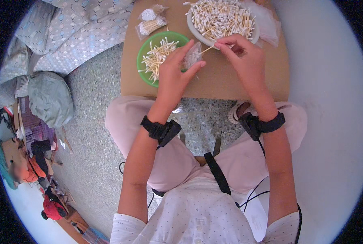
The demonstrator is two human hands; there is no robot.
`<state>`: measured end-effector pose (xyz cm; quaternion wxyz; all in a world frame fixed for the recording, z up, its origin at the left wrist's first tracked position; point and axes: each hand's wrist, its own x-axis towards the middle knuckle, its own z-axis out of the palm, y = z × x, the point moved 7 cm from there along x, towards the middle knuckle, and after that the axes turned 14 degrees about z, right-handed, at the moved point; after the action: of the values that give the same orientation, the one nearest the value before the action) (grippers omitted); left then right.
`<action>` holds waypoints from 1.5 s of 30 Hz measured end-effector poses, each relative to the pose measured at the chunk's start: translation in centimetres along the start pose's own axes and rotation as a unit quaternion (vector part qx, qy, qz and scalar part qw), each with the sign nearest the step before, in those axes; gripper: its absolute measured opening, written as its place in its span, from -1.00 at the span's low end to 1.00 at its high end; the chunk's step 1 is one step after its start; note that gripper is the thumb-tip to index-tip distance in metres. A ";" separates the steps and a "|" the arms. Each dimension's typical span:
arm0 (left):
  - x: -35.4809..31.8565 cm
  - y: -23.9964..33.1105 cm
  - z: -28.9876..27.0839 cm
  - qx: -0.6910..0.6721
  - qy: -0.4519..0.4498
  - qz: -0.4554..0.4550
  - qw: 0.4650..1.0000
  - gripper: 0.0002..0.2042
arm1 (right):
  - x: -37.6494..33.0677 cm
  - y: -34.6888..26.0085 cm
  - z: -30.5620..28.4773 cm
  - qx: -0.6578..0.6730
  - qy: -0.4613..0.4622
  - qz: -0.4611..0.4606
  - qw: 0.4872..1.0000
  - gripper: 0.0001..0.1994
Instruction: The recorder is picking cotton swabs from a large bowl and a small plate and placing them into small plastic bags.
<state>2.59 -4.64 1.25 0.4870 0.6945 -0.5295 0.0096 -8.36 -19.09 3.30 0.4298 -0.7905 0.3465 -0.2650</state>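
My left hand [174,73] curves around a small clear plastic bag [193,57] with white-tipped cotton swabs inside, thumb and forefinger on either side of it. The other fingers of that hand are partly hidden. Between the thumb and forefinger of my right hand [246,59] is a single cotton swab [207,50], its far end close to the bag. A green bowl [140,61] of loose swabs stands just left of the bag, partly covered by my left hand. Beyond my right hand sits a larger pale bowl [193,29] heaped with swabs.
Filled swab packets [151,25] lie on the brown table [226,83] behind the green bowl. Clear empty-looking bags [270,28] are at the far right. A wall [328,101] runs along the right; patterned cloth [80,24] and a grey-green bag [50,97] are left.
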 end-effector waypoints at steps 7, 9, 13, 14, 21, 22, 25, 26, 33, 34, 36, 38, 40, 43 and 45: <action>0.0 0.0 0.0 0.002 -0.013 -0.018 1.000 -0.45 | -0.5 0.0 0.7 0.011 -0.007 -0.024 1.000 -0.84; 0.0 -0.2 0.1 0.000 -0.019 -0.032 0.999 -0.45 | -0.5 0.0 0.7 0.002 -0.001 -0.025 1.000 -0.84; 0.0 0.2 0.0 -0.007 -0.013 -0.026 1.000 -0.45 | -0.6 -0.4 0.0 0.002 0.022 -0.032 0.999 -0.83; 0.1 0.4 -0.1 -0.005 -0.007 -0.013 1.000 -0.45 | -0.6 -0.4 -0.2 0.002 0.021 -0.026 0.999 -0.83; -0.1 0.0 0.0 0.010 -0.020 -0.024 0.999 -0.45 | -0.9 -0.7 -0.2 -0.030 0.006 -0.030 0.999 -0.83; -0.1 0.0 0.0 0.011 -0.019 -0.021 1.000 -0.45 | -1.0 -0.9 -0.3 -0.024 0.009 -0.033 0.999 -0.83; 0.0 0.1 0.1 0.002 -0.019 -0.021 1.000 -0.46 | -1.0 -1.0 -0.3 -0.020 0.014 -0.035 0.999 -0.83; 0.0 0.2 0.1 -0.008 -0.020 -0.022 1.000 -0.46 | -1.0 -0.9 -0.3 -0.022 0.016 -0.033 0.999 -0.82; -0.1 0.0 0.1 0.025 -0.023 -0.016 0.999 -0.47 | -1.2 -1.0 0.0 -0.033 0.009 -0.059 0.998 -0.84; -0.1 0.0 0.1 0.025 -0.019 -0.015 0.999 -0.47 | -1.2 -0.9 0.1 -0.029 0.007 -0.054 0.998 -0.84; -0.1 0.0 0.0 0.026 -0.016 -0.014 0.999 -0.47 | -1.2 -0.8 0.3 -0.025 0.005 -0.049 0.998 -0.85; -0.2 -0.1 0.2 0.006 -0.026 -0.023 0.999 -0.47 | -1.3 -0.7 0.8 -0.034 -0.011 -0.061 0.997 -0.86; -0.2 -0.5 0.1 0.017 -0.019 -0.013 1.000 -0.47 | -1.3 -0.8 1.2 -0.036 -0.010 -0.060 0.997 -0.86; -0.3 -0.6 0.0 0.026 -0.014 -0.007 1.000 -0.48 | -1.2 -0.5 1.3 -0.025 -0.006 -0.053 0.998 -0.86; -0.3 -0.7 0.0 0.027 -0.015 -0.010 0.999 -0.48 | -1.1 -0.5 1.1 -0.010 -0.004 -0.047 0.999 -0.86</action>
<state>2.98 -4.43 0.65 0.4603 0.7126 -0.5295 0.0088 -8.07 -17.50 3.03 0.4103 -0.8115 0.3098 -0.2778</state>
